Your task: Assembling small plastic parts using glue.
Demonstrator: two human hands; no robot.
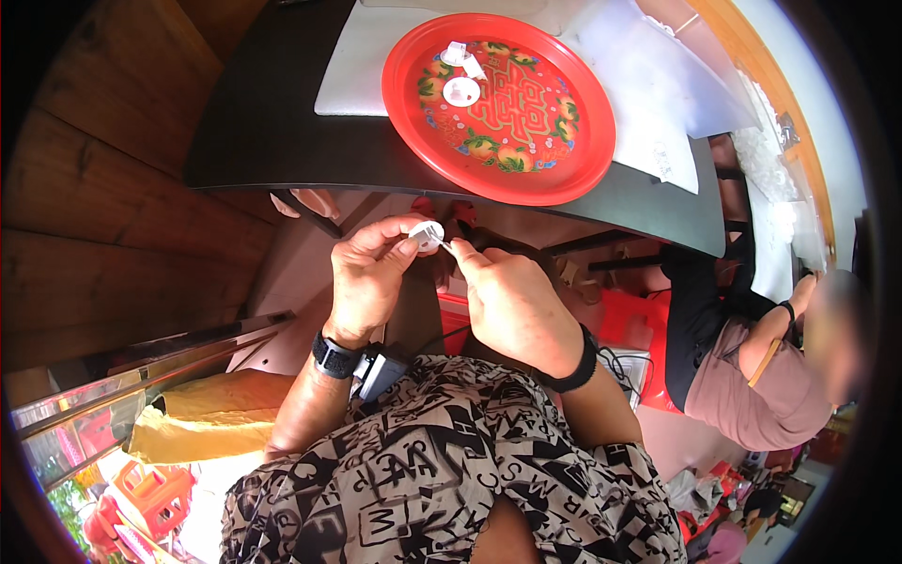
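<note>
My left hand [369, 273] pinches a small round white plastic part [426, 231] between thumb and fingertips, just off the table's near edge. A slim metal tool [444, 243] is gripped in my right hand [521, 305], and its tip meets the part's face. The tool's kind is too small to make out. Beyond both hands, a red round tray [526, 193] with a fruit pattern rests on the table. On the tray's left side lie a white disc-shaped part [461, 91] and some smaller white pieces [456, 54].
The tray overhangs the near edge of the dark table [272, 122], partly on a white sheet [352, 80]. Another person [752, 376] sits at the right. A yellow-brown paper sack [202, 414] and a red plastic stool [155, 493] stand at lower left.
</note>
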